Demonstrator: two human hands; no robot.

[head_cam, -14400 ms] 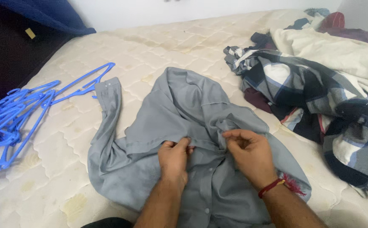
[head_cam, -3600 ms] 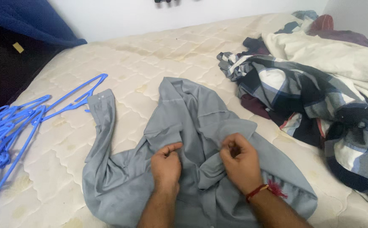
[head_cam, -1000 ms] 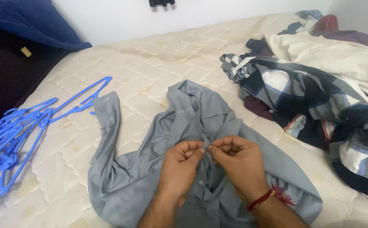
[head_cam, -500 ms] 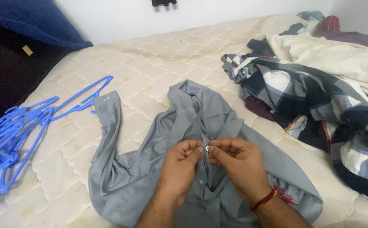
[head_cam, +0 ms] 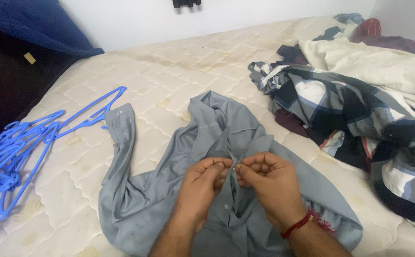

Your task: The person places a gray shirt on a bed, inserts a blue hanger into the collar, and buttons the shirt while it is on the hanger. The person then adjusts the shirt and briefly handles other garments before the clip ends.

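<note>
Your left fingertips (head_cam: 220,167) and right fingertips (head_cam: 242,169) met almost tip to tip, both sets pinched narrow on the front edges of the grey shirt (head_cam: 226,138). A small pale button (head_cam: 237,166) showed in the gap between them, just at the right thumb; whether it was through its hole, you could not have told from this view.

The left hand (head_cam: 202,188) closed on the fabric from 9 o'clock, the right hand (head_cam: 269,188) from 3 o'clock. Both were equally near; neither led.

The shirt's button line ran along the 12-to-6 axis, straight away from you: collar at 12 o'clock from the pinch, another button (head_cam: 226,207) at 6 o'clock below the left knuckles.

Outward: one sleeve (head_cam: 117,143) trailed off to 10 o'clock. Blue hangers (head_cam: 22,147) lay well apart at 9 o'clock. A heap of checked clothes (head_cam: 340,104) sat at 2 o'clock, near but not touching the shirt. All rested on the quilted mattress (head_cam: 169,71).
</note>
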